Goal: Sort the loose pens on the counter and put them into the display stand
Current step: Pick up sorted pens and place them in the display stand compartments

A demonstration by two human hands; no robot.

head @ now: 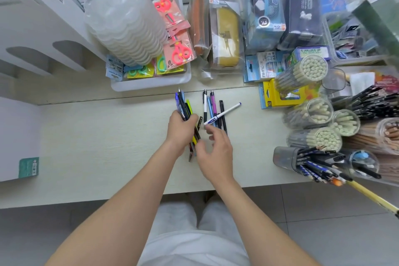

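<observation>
Clutching pen bundle (184, 104) with left hand (181, 130); hovering right hand (216, 155) slack-fingered just beside white pen (224, 112) atop loose pens (212, 103)

I see a matt, pale wood-grain counter (108, 136); glossy plastic pens (213, 104) lie on it, translucent frosted plastic cups (121, 24) stacked at eleven o'clock.

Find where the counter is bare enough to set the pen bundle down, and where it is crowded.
Widest bare patch: the counter left of the left hand, bordered behind by the white tray. A narrower strip lies between the loose pens and the pencil tubs. Crowded: the back edge with the pencil cases, and the whole right side.
</observation>
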